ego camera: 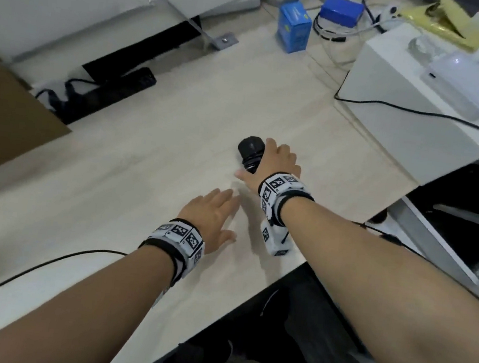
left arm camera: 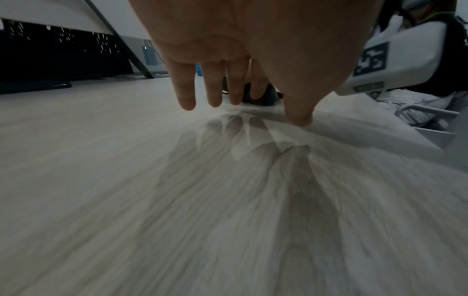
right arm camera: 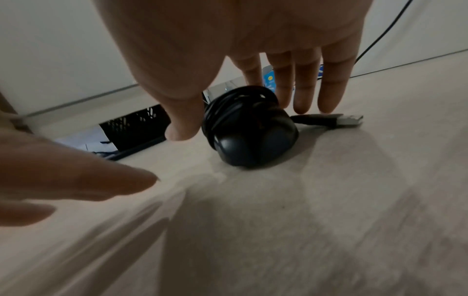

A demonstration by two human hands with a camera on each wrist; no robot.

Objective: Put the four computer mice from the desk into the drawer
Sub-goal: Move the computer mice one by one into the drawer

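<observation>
One black computer mouse (ego camera: pixel 250 152) lies on the pale wooden desk (ego camera: pixel 143 169), with its cable wound round it. Its USB plug (right arm camera: pixel 348 120) sticks out to the right on the desktop. My right hand (ego camera: pixel 277 161) hovers over the mouse with straight, spread fingers (right arm camera: pixel 329 96). The thumb (right arm camera: pixel 182 128) is to its left and the other fingers reach past it; nothing is gripped. My left hand (ego camera: pixel 213 214) is flat and open just above the desk, nearer to me than the mouse (left arm camera: pixel 266 98). What looks like an open drawer (ego camera: pixel 435 244) lies past the desk's right edge.
Two blue boxes (ego camera: pixel 293 28) and loose cables lie at the back. A white box (ego camera: pixel 406 111) carrying a clear plastic case stands at the right. A cardboard sheet (ego camera: pixel 5 110) and a black power strip (ego camera: pixel 113 93) are at the left.
</observation>
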